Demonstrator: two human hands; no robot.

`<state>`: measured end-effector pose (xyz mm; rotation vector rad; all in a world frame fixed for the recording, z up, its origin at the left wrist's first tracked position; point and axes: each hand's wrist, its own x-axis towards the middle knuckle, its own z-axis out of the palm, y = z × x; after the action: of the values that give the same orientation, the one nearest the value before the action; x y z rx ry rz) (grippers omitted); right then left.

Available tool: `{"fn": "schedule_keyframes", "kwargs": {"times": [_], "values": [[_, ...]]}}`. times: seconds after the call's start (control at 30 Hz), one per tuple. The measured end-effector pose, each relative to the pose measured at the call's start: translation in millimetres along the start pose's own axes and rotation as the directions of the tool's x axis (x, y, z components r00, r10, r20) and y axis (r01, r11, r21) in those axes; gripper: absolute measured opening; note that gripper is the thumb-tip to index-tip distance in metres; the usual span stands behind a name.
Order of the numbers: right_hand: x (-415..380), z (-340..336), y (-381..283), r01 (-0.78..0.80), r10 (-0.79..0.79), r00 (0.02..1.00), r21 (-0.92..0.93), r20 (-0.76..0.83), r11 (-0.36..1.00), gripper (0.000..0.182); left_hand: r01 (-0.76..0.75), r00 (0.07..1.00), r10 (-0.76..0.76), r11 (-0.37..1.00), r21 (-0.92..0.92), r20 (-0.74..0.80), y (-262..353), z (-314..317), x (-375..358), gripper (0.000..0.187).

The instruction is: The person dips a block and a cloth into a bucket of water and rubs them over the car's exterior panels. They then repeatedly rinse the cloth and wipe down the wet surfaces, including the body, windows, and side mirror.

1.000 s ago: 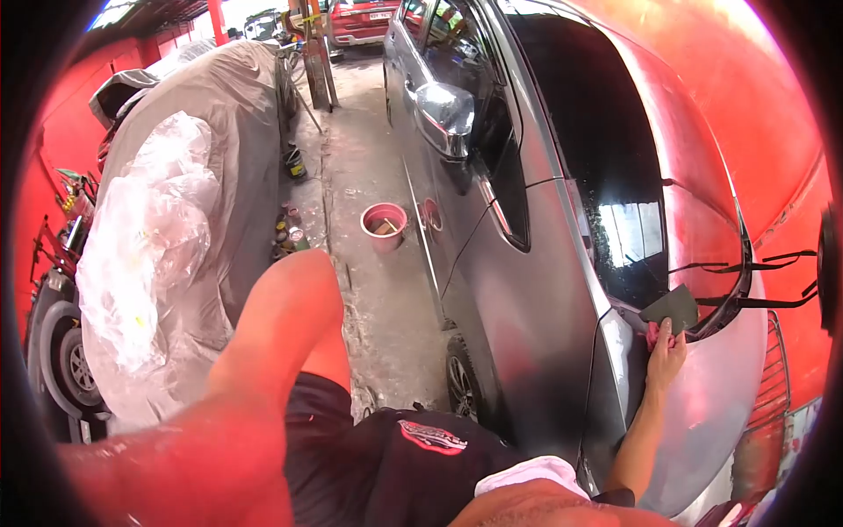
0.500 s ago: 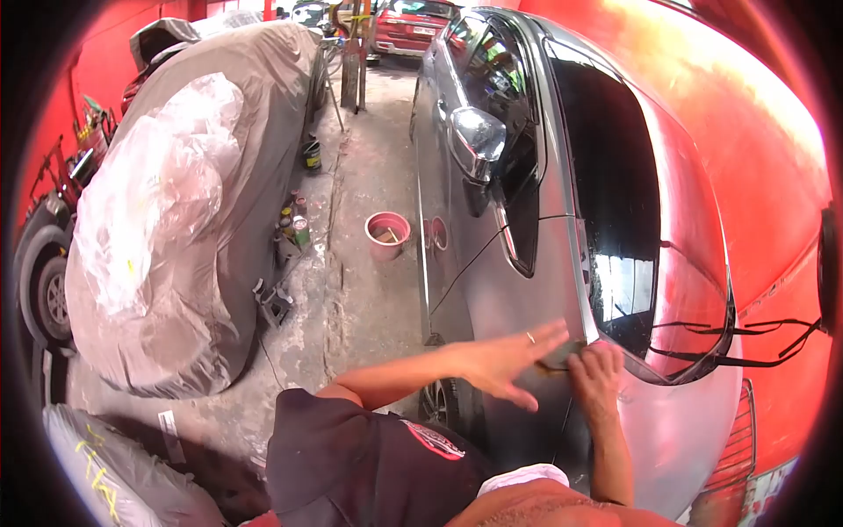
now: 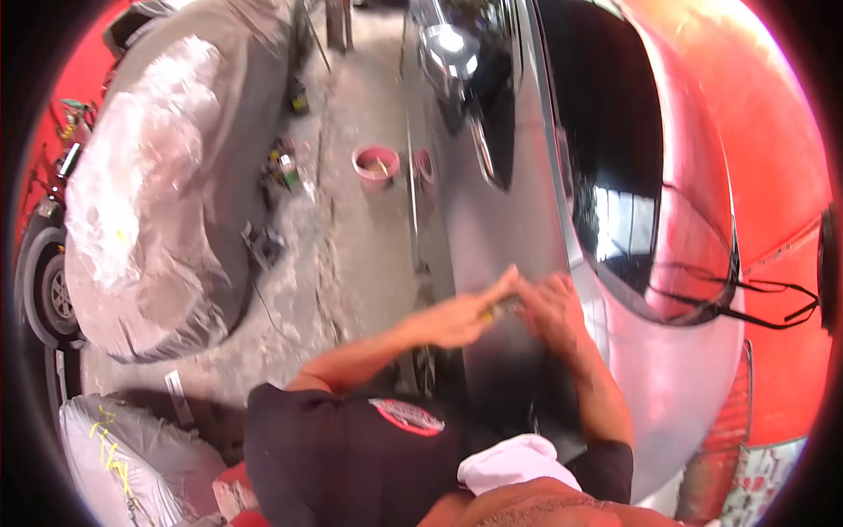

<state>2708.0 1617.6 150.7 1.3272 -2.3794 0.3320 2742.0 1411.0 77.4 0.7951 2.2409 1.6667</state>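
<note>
My left hand reaches in from the left over the grey car's front fender. Its fingers look closed at one end of a small dark flat pad, though motion smears them. At the pad's other end, my right hand has its fingers bent round it. The two hands meet above the car panel, below the windshield. Blur hides what the pad is made of and whether it touches the car.
A red bucket with something light inside stands on the concrete floor. To the left is a car under a grey cover with clear plastic on top. Cans sit beside it. Wiper arms stick out at the right.
My left hand, flat and spread before, has come in to the pad and closed. My right hand has lifted the pad from beside the windshield corner toward the left. The view has tilted down.
</note>
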Motion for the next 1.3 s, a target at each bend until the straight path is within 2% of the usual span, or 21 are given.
{"fn": "schedule_keyframes", "kwargs": {"times": [0.03, 0.07, 0.1, 0.17, 0.23, 0.3, 0.33, 0.4, 0.47, 0.53, 0.57, 0.63, 0.67, 0.7, 0.77, 0.87, 1.0, 1.1, 1.13, 1.17, 1.3], "values": [[2.3, -7.4, -3.4, -0.065, 0.064, 0.998, 0.087, 0.014, 0.994, 0.029, 0.018, 0.997, -0.028, 0.989, -0.149, -0.065, 1.9, 2.6, -9.7, 0.067], [-1.0, -10.1, 1.8, -0.163, 0.159, 0.987, 0.181, 0.035, 0.970, 0.034, -0.080, 0.960, 0.082, 0.997, 0.021, -0.268, -25.9, 9.5, -10.7, 0.064], [-4.0, -12.5, 4.1, -0.189, 0.204, 0.977, 0.181, -0.067, 0.965, 0.034, -0.029, 0.919, 0.006, 0.998, -0.051, -0.395, -40.5, 9.0, -16.0, 0.064], [-11.4, -19.7, 13.2, -0.243, 0.228, 0.889, 0.013, -0.398, 0.970, 0.032, 0.167, 0.798, -0.375, 0.890, -0.424, -0.472, -70.8, 0.6, -22.2, 0.062], [-19.5, -20.6, 34.9, -0.369, 0.243, 0.777, -0.108, -0.580, 0.923, 0.031, 0.279, 0.662, -0.591, 0.764, -0.581, -0.460, -107.1, -2.8, -9.7, 0.061], [-33.4, -17.7, 60.4, -0.431, 0.292, 0.764, -0.118, -0.576, 0.895, 0.031, 0.291, 0.552, -0.243, 0.953, -0.089, -0.798, -170.6, 24.5, 38.9, 0.064], [-35.4, -17.9, 69.0, -0.495, 0.341, 0.740, -0.127, -0.580, 0.859, 0.032, 0.325, 0.492, -0.010, 0.930, 0.173, -0.870, -183.2, 36.5, 61.3, 0.066], [-31.1, -15.8, 72.7, -0.503, 0.361, 0.746, -0.117, -0.560, 0.857, 0.028, 0.307, 0.688, 0.063, 0.877, 0.369, -0.723, -122.7, 48.4, 84.8, 0.070], [-34.0, -14.0, 71.4, -0.523, 0.417, 0.809, -0.183, -0.414, 0.833, 0.022, 0.128, 0.729, 0.199, 0.900, 0.416, -0.655, -86.1, 83.8, 73.7, 0.073], [-18.2, -15.6, 66.5, -0.484, 0.381, 0.834, -0.199, -0.399, 0.852, 0.024, -0.135, 0.921, 0.307, 0.829, 0.543, -0.239, -76.7, 122.7, 14.9, 0.077], [-17.2, -15.5, 66.7, -0.473, 0.386, 0.838, -0.160, -0.386, 0.866, 0.023, -0.132, 0.920, 0.306, 0.829, 0.544, -0.243, -78.2, 103.5, 4.1, 0.077], [-20.7, -13.9, 70.6, -0.485, 0.421, 0.832, -0.104, -0.361, 0.868, 0.021, -0.119, 0.991, 0.077, 0.862, 0.493, 0.105, -83.5, 55.7, 1.2, 0.077], [-19.8, -15.1, 71.7, -0.492, 0.429, 0.830, -0.104, -0.357, 0.864, 0.021, -0.028, 0.978, 0.130, 0.854, 0.520, -0.161, -111.0, 39.3, 28.0, 0.075], [-17.0, -15.9, 71.4, -0.519, 0.465, 0.823, -0.099, -0.325, 0.849, 0.021, 0.069, 0.893, 0.184, 0.847, 0.527, -0.412, -140.2, 13.5, 63.7, 0.073], [-13.1, -17.0, 67.8, -0.559, 0.513, 0.804, -0.087, -0.300, 0.825, 0.020, 0.077, 0.791, 0.205, 0.901, 0.426, -0.577, -153.6, -55.1, 135.7, 0.067], [-6.6, -16.7, 66.1, -0.562, 0.521, 0.804, -0.082, -0.285, 0.823, 0.019, 0.162, 0.669, -0.028, 0.981, 0.109, -0.743, -190.6, -132.2, 210.7, 0.067], [-9.0, -12.1, 67.2, -0.578, 0.554, 0.778, 0.008, -0.295, 0.816, 0.018, 0.220, 0.579, -0.100, 0.975, 0.037, -0.809, -181.5, -119.8, 213.6, 0.067], [-9.1, -14.6, 72.7, -0.574, 0.556, 0.778, 0.030, -0.292, 0.818, 0.017, 0.108, 0.689, 0.154, 0.945, 0.310, -0.708, -113.8, -8.3, 133.4, 0.068], [-11.5, -12.9, 71.5, -0.576, 0.561, 0.776, 0.039, -0.290, 0.817, 0.016, 0.136, 0.708, 0.172, 0.918, 0.372, -0.685, -104.7, 36.6, 105.3, 0.072], [-9.5, -14.3, 70.5, -0.583, 0.564, 0.774, 0.026, -0.288, 0.812, 0.015, 0.188, 0.771, 0.065, 0.927, 0.324, -0.633, -101.0, 63.1, 80.5, 0.070], [-9.1, -13.1, 67.7, -0.599, 0.586, 0.764, 0.040, -0.270, 0.799, 0.015, 0.215, 0.660, -0.005, 0.959, 0.183, -0.751, -146.5, -82.8, 186.6, 0.066]]}}
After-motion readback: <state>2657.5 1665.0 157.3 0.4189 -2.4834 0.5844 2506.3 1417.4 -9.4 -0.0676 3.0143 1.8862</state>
